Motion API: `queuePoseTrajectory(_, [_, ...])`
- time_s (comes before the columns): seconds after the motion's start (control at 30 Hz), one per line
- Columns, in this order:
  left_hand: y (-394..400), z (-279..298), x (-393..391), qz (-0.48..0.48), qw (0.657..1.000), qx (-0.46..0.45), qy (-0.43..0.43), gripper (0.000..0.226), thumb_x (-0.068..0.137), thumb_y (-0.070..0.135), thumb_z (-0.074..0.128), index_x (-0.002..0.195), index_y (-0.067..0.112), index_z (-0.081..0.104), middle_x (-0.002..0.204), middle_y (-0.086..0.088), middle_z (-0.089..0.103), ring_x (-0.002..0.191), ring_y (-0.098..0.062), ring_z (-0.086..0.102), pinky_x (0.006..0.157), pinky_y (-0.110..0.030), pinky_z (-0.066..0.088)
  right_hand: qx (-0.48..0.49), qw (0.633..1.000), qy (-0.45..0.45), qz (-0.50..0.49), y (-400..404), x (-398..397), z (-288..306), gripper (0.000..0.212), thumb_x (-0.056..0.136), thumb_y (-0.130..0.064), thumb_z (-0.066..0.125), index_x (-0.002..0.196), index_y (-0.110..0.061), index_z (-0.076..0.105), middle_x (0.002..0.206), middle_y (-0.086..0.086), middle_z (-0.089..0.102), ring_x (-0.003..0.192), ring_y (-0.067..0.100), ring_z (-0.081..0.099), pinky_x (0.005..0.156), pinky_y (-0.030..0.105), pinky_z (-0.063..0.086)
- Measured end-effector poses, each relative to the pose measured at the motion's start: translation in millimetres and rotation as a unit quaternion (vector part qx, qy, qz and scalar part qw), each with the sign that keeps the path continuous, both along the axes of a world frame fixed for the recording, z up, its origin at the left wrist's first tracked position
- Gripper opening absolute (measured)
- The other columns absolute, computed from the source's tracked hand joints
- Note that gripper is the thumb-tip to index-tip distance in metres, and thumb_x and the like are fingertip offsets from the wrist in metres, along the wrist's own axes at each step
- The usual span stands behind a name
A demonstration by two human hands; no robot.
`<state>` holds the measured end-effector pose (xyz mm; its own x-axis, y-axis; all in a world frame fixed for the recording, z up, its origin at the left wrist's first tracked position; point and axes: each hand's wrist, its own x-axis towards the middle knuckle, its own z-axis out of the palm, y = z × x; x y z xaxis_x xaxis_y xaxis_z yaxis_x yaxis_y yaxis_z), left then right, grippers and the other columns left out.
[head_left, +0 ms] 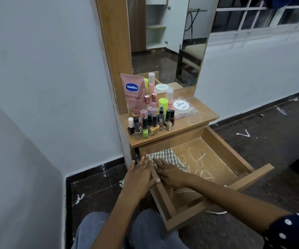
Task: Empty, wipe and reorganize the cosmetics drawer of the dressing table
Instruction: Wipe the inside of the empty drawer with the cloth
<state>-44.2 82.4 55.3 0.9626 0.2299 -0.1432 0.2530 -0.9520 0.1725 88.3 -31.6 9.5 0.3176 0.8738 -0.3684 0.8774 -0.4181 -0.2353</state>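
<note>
- Standing at the far left is a pale grey-white painted wall (42, 78), which meets a dark polished stone floor (94, 186) strewn with small white scraps.
- Against that wall rises the light-brown wooden dressing table, its tall upright mirror (164, 42) reflecting white shelves and more dark floor.
- The small wooden tabletop (204, 116) carries the emptied cosmetics: a tall pink Vaseline tube (132, 94) leans at the back left, and a cluster of small glass nail polish bottles (151, 125) with black caps stands at the front left edge.
- Behind the bottles stands a neon-green capped bottle (163, 105), and to its right a round white jar (181, 106) sits on a flat clear plastic case (188, 111).
- Below the tabletop the wooden drawer (235, 159) is pulled well out; its bare bottom shows white scribbled marks.
- The left hand (141, 175) lies flat with straight fingers over the drawer's left side wall, thumb hooked over the inner edge, holding nothing.
- Just to its right, the right hand (170, 172) presses flat, fingers spread and straight, on a green-and-white checked cloth (164, 156) that is bunched in the drawer's back left corner.
- The two hands sit side by side, close but not touching.
- The right forearm crosses the drawer's front, ending in a dark blue sleeve with white polka dots (290, 232); blue denim knees (145, 230) show below.
- At the far right a white-barred window (271, 13) sits above a white wall.
</note>
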Motion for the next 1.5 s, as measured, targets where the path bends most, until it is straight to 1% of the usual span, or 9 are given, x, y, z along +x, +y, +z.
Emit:
queuePoseTrajectory(0.1, [0, 0, -1, 0.004, 1.0, -0.002, 0.0, 0.075, 0.096, 0.053, 0.036, 0.153, 0.016, 0.005, 0.161, -0.002, -0.006, 0.147, -0.014, -0.006, 0.118, -0.038, -0.003, -0.002, 0.999, -0.036, 0.006, -12, 9, -2, 0.055, 0.103, -0.039, 0.027, 0.153, -0.026, 0.008, 0.16, 0.009, -0.014, 0.147, 0.031, -0.012, 0.12, 0.047, 0.002])
queuePoseTrajectory(0.2, [-1, -2, -1, 0.008, 1.0, -0.009, 0.002, 0.077, 0.096, 0.054, 0.037, 0.153, 0.015, 0.004, 0.161, -0.002, -0.007, 0.147, -0.013, -0.007, 0.118, -0.037, -0.002, -0.029, 0.996, -0.061, -0.061, -32, 39, 7, 0.055, 0.103, -0.041, 0.025, 0.152, -0.029, 0.004, 0.16, 0.009, -0.014, 0.147, 0.031, -0.014, 0.119, 0.043, -0.005])
queuePoseTrajectory(0.3, [-1, -2, -1, 0.01, 1.0, -0.015, -0.002, 0.077, 0.096, 0.054, 0.037, 0.153, 0.014, 0.003, 0.16, -0.002, -0.008, 0.147, -0.013, -0.007, 0.118, -0.037, -0.003, -0.039, 0.991, -0.038, -0.123, -44, 58, 15, 0.054, 0.104, -0.037, 0.023, 0.153, -0.026, 0.002, 0.16, 0.009, -0.014, 0.147, 0.031, -0.015, 0.119, 0.04, -0.005])
queuePoseTrajectory(0.37, [-1, -2, -1, 0.01, 1.0, -0.014, 0.001, 0.078, 0.096, 0.053, 0.037, 0.153, 0.014, 0.002, 0.16, -0.002, -0.009, 0.147, -0.013, -0.008, 0.118, -0.037, -0.003, -0.034, 0.99, -0.009, -0.134, -43, 54, 13, 0.056, 0.104, -0.037, 0.023, 0.153, -0.024, -0.002, 0.16, 0.007, -0.016, 0.147, 0.03, -0.016, 0.119, 0.044, -0.004])
queuePoseTrajectory(0.6, [-3, 3, 0, 0.007, 1.0, -0.004, 0.019, 0.076, 0.097, 0.052, 0.036, 0.153, 0.014, 0.0, 0.16, -0.002, -0.01, 0.147, -0.013, -0.009, 0.117, -0.037, -0.005, 0.011, 1.0, 0.018, -0.008, -2, 4, -1, 0.058, 0.104, -0.033, 0.027, 0.153, -0.018, 0.0, 0.161, 0.006, -0.006, 0.148, 0.024, -0.01, 0.12, 0.05, -0.001])
queuePoseTrajectory(0.87, [-4, 6, 0, 0.009, 1.0, -0.002, 0.025, 0.076, 0.097, 0.052, 0.036, 0.153, 0.014, 0.001, 0.16, -0.003, -0.009, 0.147, -0.013, -0.008, 0.117, -0.037, -0.006, 0.065, 0.995, -0.076, 0.016, -4, 21, -3, 0.053, 0.103, -0.034, 0.03, 0.152, -0.018, 0.017, 0.161, 0.003, 0.012, 0.149, 0.018, 0.009, 0.12, 0.038, 0.016])
queuePoseTrajectory(1.07, [-4, 5, 0, 0.011, 1.0, -0.005, 0.026, 0.078, 0.096, 0.054, 0.036, 0.153, 0.013, 0.001, 0.16, -0.003, -0.009, 0.147, -0.014, -0.007, 0.117, -0.038, -0.005, 0.057, 0.987, -0.067, -0.131, -45, 69, 0, 0.052, 0.103, -0.035, 0.031, 0.152, -0.021, 0.02, 0.161, 0.003, 0.015, 0.147, 0.021, 0.017, 0.12, 0.041, 0.022])
queuePoseTrajectory(1.3, [-5, 6, 0, 0.012, 1.0, -0.003, 0.026, 0.077, 0.097, 0.053, 0.035, 0.153, 0.014, 0.0, 0.16, -0.003, -0.009, 0.147, -0.014, -0.007, 0.117, -0.037, -0.006, -0.022, 0.959, -0.018, -0.283, -28, 52, -3, 0.06, 0.102, -0.041, 0.027, 0.153, -0.028, -0.002, 0.159, 0.01, -0.017, 0.146, 0.034, -0.017, 0.118, 0.053, -0.001])
queuePoseTrajectory(1.5, [-4, 11, 2, 0.006, 0.999, 0.019, 0.04, 0.075, 0.096, 0.053, 0.037, 0.153, 0.014, 0.007, 0.161, -0.004, -0.005, 0.147, -0.015, -0.005, 0.118, -0.04, -0.004, -0.023, 0.998, -0.051, -0.018, -15, 10, -16, 0.061, 0.102, -0.04, 0.03, 0.153, -0.026, 0.0, 0.16, 0.008, -0.016, 0.146, 0.031, -0.019, 0.118, 0.051, -0.003])
